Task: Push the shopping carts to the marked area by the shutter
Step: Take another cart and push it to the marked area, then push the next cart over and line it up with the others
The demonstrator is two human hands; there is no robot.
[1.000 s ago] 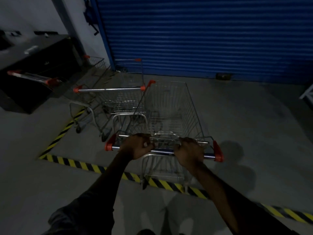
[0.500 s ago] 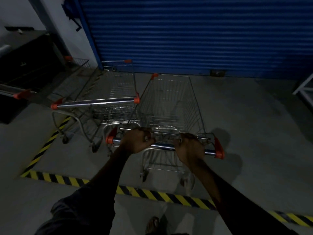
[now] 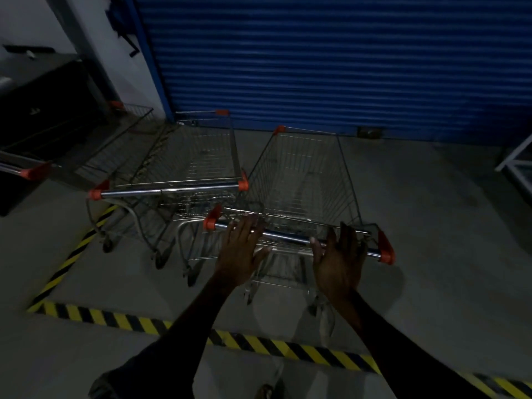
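A wire shopping cart (image 3: 305, 180) with red handle ends stands inside the yellow-black floor tape (image 3: 259, 344), its front near the blue shutter (image 3: 331, 59). My left hand (image 3: 240, 251) lies over the cart's chrome handle bar (image 3: 288, 235) with fingers spread straight. My right hand (image 3: 338, 260) is open just at the bar, fingers extended. A second cart (image 3: 184, 171) is parked to its left, and a third cart (image 3: 121, 139) stands further left by the wall.
A dark cabinet (image 3: 37, 116) stands at the left wall. Another cart handle (image 3: 26, 168) pokes in at the left edge. A white frame (image 3: 515, 159) sits at the right edge. Bare concrete floor lies to the right of the cart.
The cart has rolled forward past the tape toward the shutter. Both hands have released their grip on the handle bar and now have straight fingers.
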